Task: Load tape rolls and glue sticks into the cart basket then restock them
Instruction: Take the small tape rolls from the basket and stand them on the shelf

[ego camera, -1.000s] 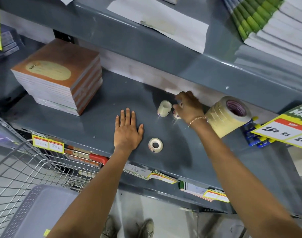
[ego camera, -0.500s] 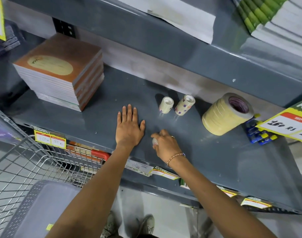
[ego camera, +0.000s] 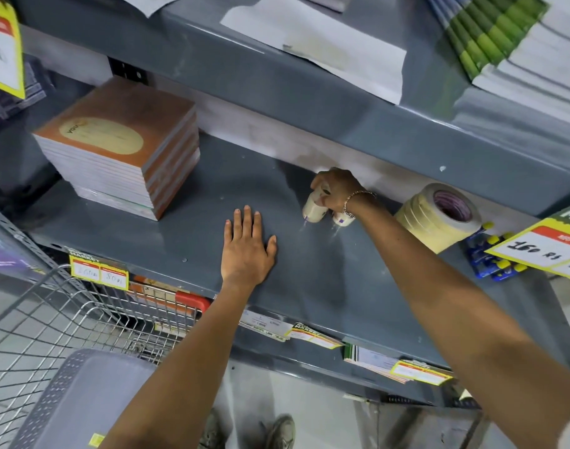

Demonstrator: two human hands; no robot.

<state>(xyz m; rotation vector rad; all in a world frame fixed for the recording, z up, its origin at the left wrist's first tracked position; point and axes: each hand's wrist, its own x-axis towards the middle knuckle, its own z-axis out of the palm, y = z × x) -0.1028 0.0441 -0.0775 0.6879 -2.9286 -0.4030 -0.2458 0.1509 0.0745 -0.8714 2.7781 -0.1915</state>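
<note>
Two short stacks of small clear tape rolls stand at the back of the grey shelf (ego camera: 309, 286): the left stack (ego camera: 312, 212) and the right stack (ego camera: 342, 219). My right hand (ego camera: 340, 189) sits on top of them, fingers closed on a small tape roll (ego camera: 323, 191) pressed onto the left stack. Palm down, my left hand (ego camera: 247, 249) lies flat on the shelf with fingers spread, holding nothing. Blue and yellow glue sticks (ego camera: 491, 259) lie at the shelf's right end, partly hidden by a price card.
A stack of wide beige masking tape (ego camera: 439, 218) leans right of my right hand. Brown notebooks (ego camera: 121, 147) are piled at the left. The wire cart (ego camera: 66, 319) with a grey plastic basket (ego camera: 82, 400) stands below left. An upper shelf (ego camera: 309, 102) overhangs.
My right hand took the loose small tape roll from the shelf front and carried it back onto the left stack. My left hand stayed flat on the shelf.
</note>
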